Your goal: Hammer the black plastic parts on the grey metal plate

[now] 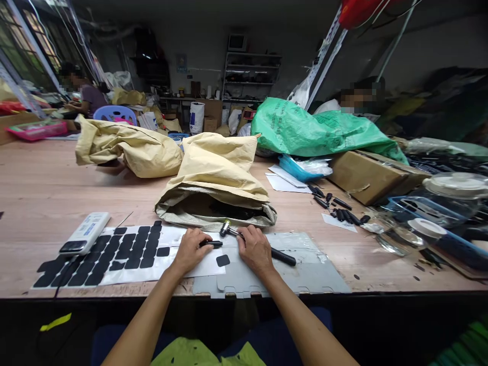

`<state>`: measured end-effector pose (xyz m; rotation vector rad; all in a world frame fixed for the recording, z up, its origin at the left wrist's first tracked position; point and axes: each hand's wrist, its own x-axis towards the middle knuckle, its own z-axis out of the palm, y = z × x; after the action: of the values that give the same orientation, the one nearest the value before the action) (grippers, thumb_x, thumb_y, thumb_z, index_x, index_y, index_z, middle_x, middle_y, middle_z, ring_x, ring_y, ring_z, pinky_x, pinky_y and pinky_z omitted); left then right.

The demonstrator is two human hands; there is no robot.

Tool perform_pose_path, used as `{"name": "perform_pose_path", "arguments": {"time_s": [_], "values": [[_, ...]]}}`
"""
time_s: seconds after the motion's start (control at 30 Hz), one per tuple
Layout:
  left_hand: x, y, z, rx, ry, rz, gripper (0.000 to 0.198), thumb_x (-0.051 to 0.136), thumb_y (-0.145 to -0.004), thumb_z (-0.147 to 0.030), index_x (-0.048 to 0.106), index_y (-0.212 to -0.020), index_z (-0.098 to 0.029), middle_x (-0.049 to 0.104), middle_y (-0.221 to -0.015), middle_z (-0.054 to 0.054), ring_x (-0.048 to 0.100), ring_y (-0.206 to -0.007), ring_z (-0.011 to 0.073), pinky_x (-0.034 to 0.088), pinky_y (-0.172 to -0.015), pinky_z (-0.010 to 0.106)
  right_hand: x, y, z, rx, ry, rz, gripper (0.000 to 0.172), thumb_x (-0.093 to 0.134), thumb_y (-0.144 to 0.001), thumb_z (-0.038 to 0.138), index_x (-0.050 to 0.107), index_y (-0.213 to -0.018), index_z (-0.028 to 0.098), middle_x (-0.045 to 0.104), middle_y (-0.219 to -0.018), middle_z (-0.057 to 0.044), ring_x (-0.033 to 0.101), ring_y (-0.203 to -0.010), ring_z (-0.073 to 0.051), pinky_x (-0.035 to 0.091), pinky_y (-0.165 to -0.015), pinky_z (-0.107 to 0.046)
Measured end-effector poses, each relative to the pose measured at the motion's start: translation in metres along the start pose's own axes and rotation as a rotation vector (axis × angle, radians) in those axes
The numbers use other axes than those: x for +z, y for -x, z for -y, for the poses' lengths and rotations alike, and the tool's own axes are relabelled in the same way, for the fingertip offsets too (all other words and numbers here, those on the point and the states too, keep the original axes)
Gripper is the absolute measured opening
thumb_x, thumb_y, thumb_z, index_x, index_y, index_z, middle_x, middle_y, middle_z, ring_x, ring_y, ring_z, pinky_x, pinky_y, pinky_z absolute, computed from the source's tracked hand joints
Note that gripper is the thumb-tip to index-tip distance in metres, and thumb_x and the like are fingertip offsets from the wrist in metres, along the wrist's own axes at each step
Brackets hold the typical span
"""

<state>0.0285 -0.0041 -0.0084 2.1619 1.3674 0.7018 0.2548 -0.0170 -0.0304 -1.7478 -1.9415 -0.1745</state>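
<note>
My left hand (190, 250) is closed around a small black cylindrical piece (215, 244), whose end sticks out to the right. My right hand (256, 249) grips a small hammer (284, 256) across its shaft. The hammer's head, with a pale yellowish face, points left, and its black handle reaches out to the right. Below that hand lies a grey plastic mat (305, 272). A loose black rounded square (223, 261) rests between my hands. Just beyond them, a tan sack (223, 165) lies with its mouth towards me and dark contents inside.
At left, black squares (127, 246) cover white sheets beside a white electronic device (86, 231). Several black pieces (345, 216) lie right, near clear jars (404, 239) and a cardboard box (368, 175). A second tan sack (133, 147) and a green sack (305, 129) stand further back. Two people sit beyond.
</note>
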Motion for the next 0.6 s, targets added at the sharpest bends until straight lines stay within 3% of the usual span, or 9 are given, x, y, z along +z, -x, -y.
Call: {"name": "perform_pose_path", "arguments": {"time_s": [0.3, 0.6], "values": [[-0.0005, -0.0044, -0.0033, -0.092, 0.010, 0.018, 0.020, 0.068, -0.078, -0.035, 0.074, -0.093, -0.024, 0.062, -0.090, 0.003, 0.051, -0.092, 0.0228, 0.040, -0.081, 0.035, 0.0025, 0.0022, -0.0007, -0.004, 0.004, -0.016, 0.014, 0.055, -0.088, 0.021, 0.065, -0.097, 0.022, 0.059, -0.090, -0.003, 0.049, -0.086, -0.020, 0.034, -0.077, -0.031], [0.0023, -0.0034, 0.0008, -0.065, 0.016, -0.006, 0.022, 0.064, -0.082, -0.035, 0.073, -0.099, -0.024, 0.063, -0.090, 0.003, 0.051, -0.092, 0.0228, 0.040, -0.081, 0.035, -0.0033, 0.0060, -0.0060, -0.074, -0.063, 0.011, 0.022, 0.046, -0.094, 0.026, 0.066, -0.105, 0.023, 0.062, -0.090, -0.004, 0.055, -0.086, -0.019, 0.040, -0.077, -0.030]]}}
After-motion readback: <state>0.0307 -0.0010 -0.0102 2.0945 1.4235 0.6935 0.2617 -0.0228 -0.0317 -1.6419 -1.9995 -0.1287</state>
